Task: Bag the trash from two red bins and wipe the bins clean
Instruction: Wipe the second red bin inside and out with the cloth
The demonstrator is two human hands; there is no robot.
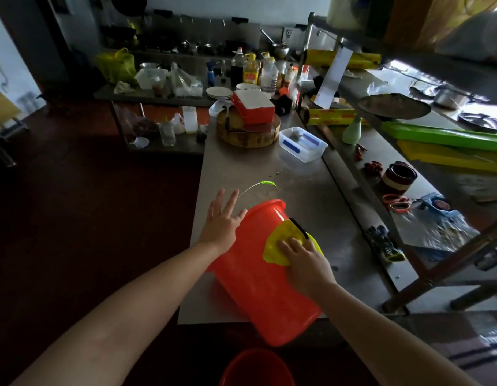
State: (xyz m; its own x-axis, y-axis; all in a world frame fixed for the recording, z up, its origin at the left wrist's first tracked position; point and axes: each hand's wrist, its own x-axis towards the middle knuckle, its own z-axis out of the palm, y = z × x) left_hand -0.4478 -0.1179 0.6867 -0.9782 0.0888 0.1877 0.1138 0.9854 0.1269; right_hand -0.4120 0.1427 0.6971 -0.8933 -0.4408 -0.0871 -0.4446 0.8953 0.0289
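Obs., wiping step. Red bin point(258, 274) lies on its side on the steel table point(241, 168), in the lower middle of the frame. Its base juts past the near table edge.

Left hand point(222, 218): fingers straight and spread, gripping nothing, palm against the bin's left flank just below the rim. Judged to be a brace that stops the round wall from rolling under the wiping pressure.

Right hand point(305, 260): fingers laid flat on a yellow cloth point(278, 243), pressing it onto the upturned side wall (a press rather than a pinch, as far as I can see).

Orientation: long axis runs from bottom centre up toward mid-frame, leaning slightly left. The mouth points away from the person and the wire handle point(258, 186) hangs beyond the rim. Lying flat likely brings the outer wall within reach.

Second red bin point(255, 369): bottom edge of frame, below the table, only partly visible.
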